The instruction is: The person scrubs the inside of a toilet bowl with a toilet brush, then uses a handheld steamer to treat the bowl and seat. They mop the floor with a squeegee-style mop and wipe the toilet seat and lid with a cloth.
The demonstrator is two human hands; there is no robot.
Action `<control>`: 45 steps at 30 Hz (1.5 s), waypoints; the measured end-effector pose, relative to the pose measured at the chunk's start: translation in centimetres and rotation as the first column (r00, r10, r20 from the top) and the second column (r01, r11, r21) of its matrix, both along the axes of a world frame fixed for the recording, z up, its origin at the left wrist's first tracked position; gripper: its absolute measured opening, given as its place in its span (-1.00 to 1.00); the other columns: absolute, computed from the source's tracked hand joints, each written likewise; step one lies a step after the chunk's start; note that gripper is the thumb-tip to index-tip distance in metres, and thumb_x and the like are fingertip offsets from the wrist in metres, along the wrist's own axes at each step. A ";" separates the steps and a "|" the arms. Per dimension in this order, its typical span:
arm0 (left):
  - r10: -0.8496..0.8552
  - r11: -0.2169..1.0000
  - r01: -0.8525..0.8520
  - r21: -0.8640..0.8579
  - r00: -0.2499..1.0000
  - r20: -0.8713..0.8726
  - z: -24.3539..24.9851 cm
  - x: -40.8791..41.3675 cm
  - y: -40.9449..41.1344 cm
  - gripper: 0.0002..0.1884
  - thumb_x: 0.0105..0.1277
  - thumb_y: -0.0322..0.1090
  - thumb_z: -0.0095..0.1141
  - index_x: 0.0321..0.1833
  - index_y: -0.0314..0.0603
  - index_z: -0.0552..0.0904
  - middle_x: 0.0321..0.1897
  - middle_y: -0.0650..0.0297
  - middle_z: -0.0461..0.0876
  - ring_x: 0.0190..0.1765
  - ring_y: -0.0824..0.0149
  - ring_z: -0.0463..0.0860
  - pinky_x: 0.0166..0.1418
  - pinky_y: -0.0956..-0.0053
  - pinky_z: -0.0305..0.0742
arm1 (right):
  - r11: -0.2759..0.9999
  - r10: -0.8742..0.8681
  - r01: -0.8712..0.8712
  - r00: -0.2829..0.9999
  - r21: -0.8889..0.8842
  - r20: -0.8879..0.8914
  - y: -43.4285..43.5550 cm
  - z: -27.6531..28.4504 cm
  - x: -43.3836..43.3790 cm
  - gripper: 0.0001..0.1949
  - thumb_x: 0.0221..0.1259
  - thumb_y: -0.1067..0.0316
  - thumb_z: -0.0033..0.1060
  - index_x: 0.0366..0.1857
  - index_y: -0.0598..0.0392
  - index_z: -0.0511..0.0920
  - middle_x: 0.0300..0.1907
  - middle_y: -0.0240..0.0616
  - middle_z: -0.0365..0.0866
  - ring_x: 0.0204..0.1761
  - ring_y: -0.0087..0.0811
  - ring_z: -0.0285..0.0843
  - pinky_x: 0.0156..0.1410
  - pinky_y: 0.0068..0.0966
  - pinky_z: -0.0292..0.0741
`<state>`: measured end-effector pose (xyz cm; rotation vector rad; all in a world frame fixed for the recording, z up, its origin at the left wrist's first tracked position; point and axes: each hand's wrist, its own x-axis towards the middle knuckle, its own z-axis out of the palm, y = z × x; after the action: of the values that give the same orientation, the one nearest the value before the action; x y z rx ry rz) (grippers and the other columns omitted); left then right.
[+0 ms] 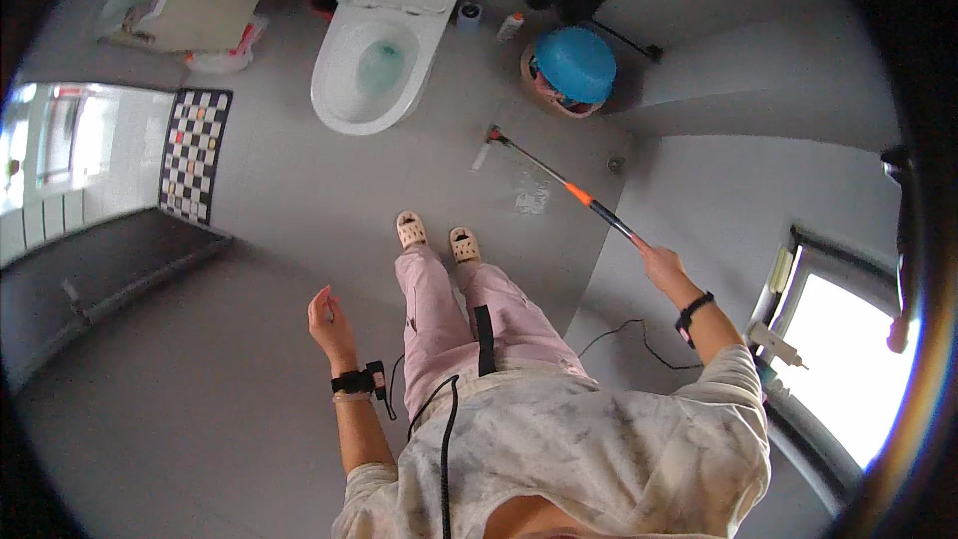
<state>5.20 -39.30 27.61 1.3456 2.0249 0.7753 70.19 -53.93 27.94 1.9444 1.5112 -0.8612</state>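
Note:
My right hand point(662, 267) is closed around the end of a long handle point(580, 193) with black and orange parts. The handle slants away to a narrow head point(483, 151) on the grey floor, right of the toilet; the head looks like a brush or squeegee, too blurred to tell. A wet, shiny patch point(531, 193) lies on the floor beside the handle. My left hand point(328, 317) hangs free beside my legs, fingers loosely curled and holding nothing. Both wrists wear black straps.
The white toilet point(408, 101) stands ahead with its lid up. Right of it are a bottle point(510, 27), a blue basin point(575, 65) on a filled basket point(535, 92), and a floor drain point(615, 164). A checkered mat point(196, 153) lies left. A dark cable point(658, 359) runs by the right wall.

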 end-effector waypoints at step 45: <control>-0.662 0.750 0.655 -0.097 0.741 -0.113 -0.3 0.3 32.0 -0.75 0.32 -0.58 0.12 0.04 -0.26 0.65 -0.20 0.16 0.68 -0.20 0.28 0.68 -0.04 0.38 0.58 | 0.924 -0.382 0.379 0.921 0.052 0.077 4.9 -5.7 -7.4 -0.34 0.35 0.38 0.02 0.50 -0.57 0.22 -0.28 -0.20 0.69 -0.23 -0.12 0.73 -0.19 -0.25 0.65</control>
<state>5.50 -7.28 27.35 1.9627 1.4572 0.2977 62.76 -49.01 22.24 2.3158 1.1213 -0.8975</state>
